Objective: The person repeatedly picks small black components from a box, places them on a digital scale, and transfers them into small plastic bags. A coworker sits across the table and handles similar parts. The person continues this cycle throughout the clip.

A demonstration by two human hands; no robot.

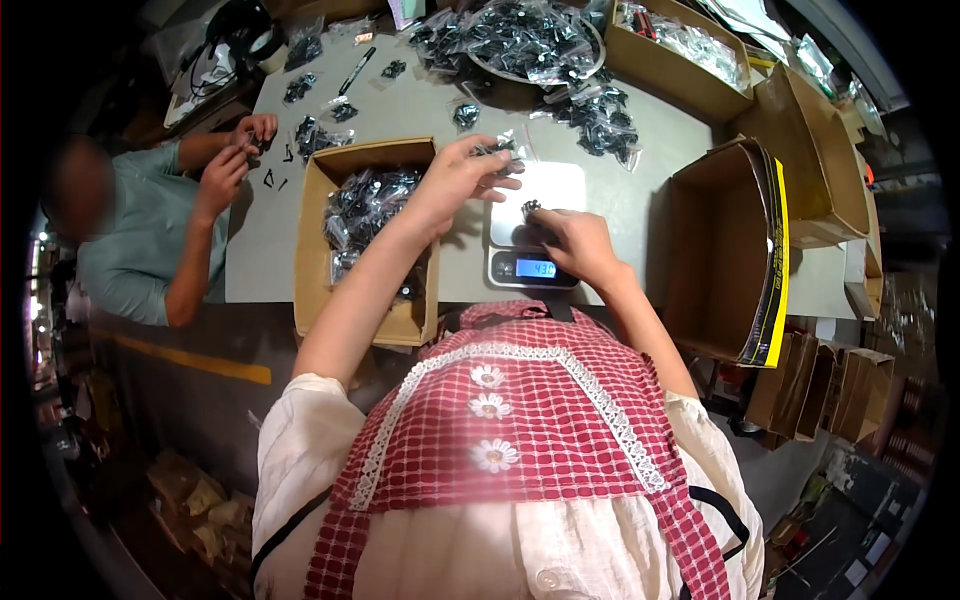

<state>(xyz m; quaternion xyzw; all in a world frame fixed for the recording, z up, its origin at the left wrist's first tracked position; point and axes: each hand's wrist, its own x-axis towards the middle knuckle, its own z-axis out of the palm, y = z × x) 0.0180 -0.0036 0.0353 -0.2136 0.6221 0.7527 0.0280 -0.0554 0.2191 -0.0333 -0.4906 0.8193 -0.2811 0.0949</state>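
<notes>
Yellow-striped floor (215,400) at near left. Over the pale table (637,230), your right hand (582,243) pinches small dark parts (532,207) at the white scale (565,185); your left hand (455,185) pinches a clear bag (507,150) just beyond. Far edge: heaped packets (525,42).

Small clear plastic bag (516,143), pinched by the fingers of the left hand (458,185); it is tilted, with dark contents, and appears at the far left corner of the scale. Digital scale (558,188): white, flat-topped, roughly rectangular, lying level, its blue display lit along the near edge. Cluster of small dark parts (531,207), at the fingertips of the right hand (583,243), over the scale's platform; whether the cluster touches that surface cannot be told from this view.
</notes>
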